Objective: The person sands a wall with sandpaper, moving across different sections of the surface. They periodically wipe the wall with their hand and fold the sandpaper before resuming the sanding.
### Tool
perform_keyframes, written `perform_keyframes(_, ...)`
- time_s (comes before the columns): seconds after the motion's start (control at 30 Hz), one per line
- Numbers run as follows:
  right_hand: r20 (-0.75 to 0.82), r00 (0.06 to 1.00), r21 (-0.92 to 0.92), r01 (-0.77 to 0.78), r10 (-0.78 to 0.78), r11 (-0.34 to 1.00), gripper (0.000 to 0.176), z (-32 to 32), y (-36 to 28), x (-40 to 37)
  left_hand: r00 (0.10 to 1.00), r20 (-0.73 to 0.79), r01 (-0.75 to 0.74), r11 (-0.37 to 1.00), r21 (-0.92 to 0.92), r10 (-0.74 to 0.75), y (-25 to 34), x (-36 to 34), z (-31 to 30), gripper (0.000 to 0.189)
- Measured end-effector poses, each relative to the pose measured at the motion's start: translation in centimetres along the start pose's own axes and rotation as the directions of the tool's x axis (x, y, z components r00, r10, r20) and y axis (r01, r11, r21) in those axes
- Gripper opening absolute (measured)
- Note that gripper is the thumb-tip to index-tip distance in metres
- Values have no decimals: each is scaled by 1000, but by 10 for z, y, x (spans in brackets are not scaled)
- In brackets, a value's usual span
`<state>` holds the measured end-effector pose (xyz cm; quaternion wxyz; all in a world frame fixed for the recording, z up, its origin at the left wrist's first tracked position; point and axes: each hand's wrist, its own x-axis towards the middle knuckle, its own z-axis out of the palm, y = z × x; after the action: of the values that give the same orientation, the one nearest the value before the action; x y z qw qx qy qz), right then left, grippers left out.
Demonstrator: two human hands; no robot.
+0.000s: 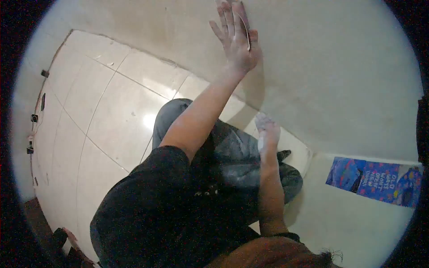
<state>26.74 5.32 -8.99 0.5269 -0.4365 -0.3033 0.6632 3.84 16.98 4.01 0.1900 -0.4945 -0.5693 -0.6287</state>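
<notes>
My left hand [240, 47] is raised against the pale wall [321, 67], coated in whitish dust. Its fingers point up, and a thin flat piece [245, 24] with a pale curved edge is held between thumb and fingers. Lower down, near the base of the wall and above my bent leg, is my right hand [269, 131]. It is also dusty, with its fingers loosely extended and no object visible in it.
Glossy floor tiles [107, 107] spread out at the left. Blue printed sheets [382, 181] lie at the right, beside the corner. Small dark items and a cable line the far-left edge. My legs [237, 174] are folded below my hands.
</notes>
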Motion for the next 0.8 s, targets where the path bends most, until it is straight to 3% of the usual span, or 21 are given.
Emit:
perform_keyframes(0.1, 96, 995, -74, 37, -29, 997, 32, -1, -5, 7, 999, -44, -10, 1000, 6, 11, -15, -29, 1, 68)
perform_keyframes(0.2, 178, 984, 128, -17, -6, 992, 31, 7, 2, 7, 993, -80, 84, 996, -15, -85, -18, -44, 5, 65)
perform_keyframes(0.3, 87, 996, -56, -10, 15, 998, 31, 14, -2, -1, 981, -125, 133, 986, -104, -146, 3, 7, -6, 65)
perform_keyframes(0.4, -31, 998, -71, -50, 47, 996, 32, 18, -12, -8, 983, -107, 145, 987, -70, -152, -12, 23, -21, 65)
perform_keyframes(0.5, 39, 999, 42, 17, -19, 999, 32, 26, -10, -5, 966, -120, 224, 973, -56, -229, -36, -18, -7, 64)
perform_keyframes(0.57, 43, 999, -75, -18, 21, 997, 32, 33, -9, -3, 938, -166, 297, 953, -66, -304, -39, -34, 7, 63)
perform_keyframes(0.6, 36, 999, -144, -33, 39, 989, 32, 33, -12, -1, 926, -182, 321, 943, -87, -332, -36, -21, 4, 62)
perform_keyframes(0.7, -27, 998, -89, -64, 62, 994, 30, 31, -11, -11, 894, -195, 383, 914, -135, -403, -34, 16, -5, 62)
perform_keyframes(0.77, 29, 999, -97, -16, 19, 995, 30, 10, -4, -8, 877, -212, 415, 902, -115, -431, -45, 17, -8, 63)
perform_keyframes(0.8, 75, 997, -95, 13, -6, 995, 30, 15, -6, -3, 822, -224, 501, 852, -152, -523, -50, 16, -8, 63)
